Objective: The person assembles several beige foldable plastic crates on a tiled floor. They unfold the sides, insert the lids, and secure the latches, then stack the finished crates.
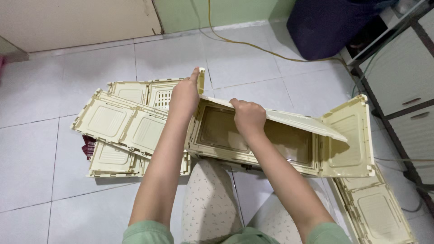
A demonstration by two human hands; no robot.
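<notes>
A cream plastic folding crate (280,144) stands partly unfolded on the tiled floor in front of my knees. My left hand (184,96) grips the upright left end panel (201,81) at its top edge. My right hand (247,116) is closed on the edge of a long flat panel (294,121) that lies tilted across the crate's top. The crate's right end panel (348,135) stands swung outward. Both forearms reach forward from green sleeves.
Several flat cream crate panels (122,126) lie stacked on the floor at left, over something dark red. Another panel (375,212) lies at lower right. A dark blue bin (325,25), a yellow cable (253,45) and a white cabinet (402,72) are behind and right.
</notes>
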